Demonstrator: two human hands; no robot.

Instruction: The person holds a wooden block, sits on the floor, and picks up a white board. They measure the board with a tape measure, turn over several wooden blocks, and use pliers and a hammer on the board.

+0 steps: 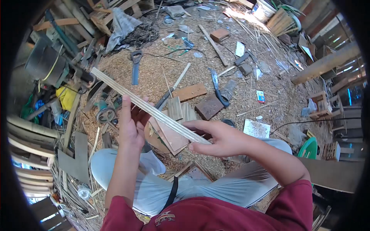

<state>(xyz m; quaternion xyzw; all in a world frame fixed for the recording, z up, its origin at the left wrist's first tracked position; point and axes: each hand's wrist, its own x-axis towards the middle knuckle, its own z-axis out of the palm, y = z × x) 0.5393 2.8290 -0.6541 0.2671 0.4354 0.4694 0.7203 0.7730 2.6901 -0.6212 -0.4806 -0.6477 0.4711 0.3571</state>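
A long piece of plywood (144,104) is held up in front of me, its striped, layered edge facing me. It slants from the upper left down to the right. My left hand (133,125) is closed on it near the middle, thumb on the near side and fingers partly hidden behind. My right hand (219,138) grips its lower right end between thumb and fingers. Below it, thin wooden panels (169,134) and short wood blocks (179,109) lie between my legs. A reddish-brown block (209,106) rests just beyond my right hand.
A handsaw (135,68) lies ahead on the shavings-covered ground, and a dark-handled tool (219,92) leans by the reddish block. Left stand a rusty handwheel (105,114) and an L-shaped board (77,158). Right are a white sheet (256,128) and a green basin (308,148).
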